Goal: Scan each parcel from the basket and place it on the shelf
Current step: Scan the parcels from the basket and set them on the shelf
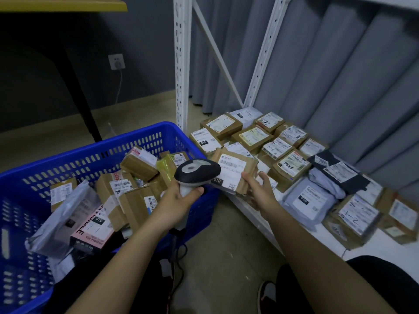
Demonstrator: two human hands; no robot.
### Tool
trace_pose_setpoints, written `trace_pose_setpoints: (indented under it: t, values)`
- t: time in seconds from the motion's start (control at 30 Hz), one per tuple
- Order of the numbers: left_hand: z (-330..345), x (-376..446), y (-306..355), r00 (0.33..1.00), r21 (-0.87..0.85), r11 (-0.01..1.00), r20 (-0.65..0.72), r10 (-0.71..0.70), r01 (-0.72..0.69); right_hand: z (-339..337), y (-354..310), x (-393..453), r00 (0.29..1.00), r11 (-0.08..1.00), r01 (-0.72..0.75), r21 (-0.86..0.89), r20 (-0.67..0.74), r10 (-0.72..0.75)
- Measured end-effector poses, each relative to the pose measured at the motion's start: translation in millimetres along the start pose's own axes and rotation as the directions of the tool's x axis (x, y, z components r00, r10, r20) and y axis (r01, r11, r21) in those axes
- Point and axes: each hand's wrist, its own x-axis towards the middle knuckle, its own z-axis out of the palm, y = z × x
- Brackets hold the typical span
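Bare beige tiled floor (pixel 226 257) gives an open lane between the blue slotted plastic basket (pixel 95 152) and the low white metal shelf (pixel 383 245). Labelled cardboard parcels (pixel 254 135) crowd the shelf's far end, grey plastic mailers (pixel 310 198) its middle. The white perforated upright post (pixel 182 64) stands just beside the basket's corner.

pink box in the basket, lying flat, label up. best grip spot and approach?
Judging from its pose, take the pink box by its two long side edges, coming from above. It lies flat with the label up near the blue basket's front corner, and a grey poly bag overlaps its left side, so lift the right long edge first, then close across the width.
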Motion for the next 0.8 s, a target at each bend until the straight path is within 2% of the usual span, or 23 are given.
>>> trace_pose_setpoints:
  t: [0.23, 0.33, 0.53, 0.6, 0.73, 0.8]
  values:
    - [41.0, 10.6, 15.4, 0.998, -0.059, 0.997, 0.038, 0.047, -0.045, -76.9, 9.1, 0.9, 0.969, 0.976, -0.016, 0.217, -0.237, 0.069]
    - [64.4, 15.6, 24.5, 0.998, -0.084, 0.996, 0.042, 0.043, -0.039, -106.8, 2.4, 3.2, 0.954, 0.961, 0.002, 0.276, -0.288, 0.081]
    - [114.5, 28.1, 31.5, 0.994, -0.107, 0.994, 0.111, -0.013, 0.025, -171.4, -15.2, 14.9, 0.903, 0.952, 0.052, 0.303, -0.421, 0.085]
    - [129.6, 30.5, 33.5, 0.991, -0.116, 0.993, 0.133, -0.02, 0.036, -189.8, -18.3, 14.0, 0.879, 0.958, 0.057, 0.281, -0.47, 0.086]
    - [159.9, 35.6, 31.0, 0.986, -0.122, 0.991, 0.166, -0.024, 0.045, -227.0, -18.0, 23.4, 0.789, 0.999, -0.038, 0.023, -0.613, 0.044]
    - [170.6, 35.9, 30.2, 0.984, -0.125, 0.991, 0.175, -0.018, 0.04, -234.8, -15.9, 35.0, 0.8, 0.997, -0.075, -0.035, -0.599, 0.039]
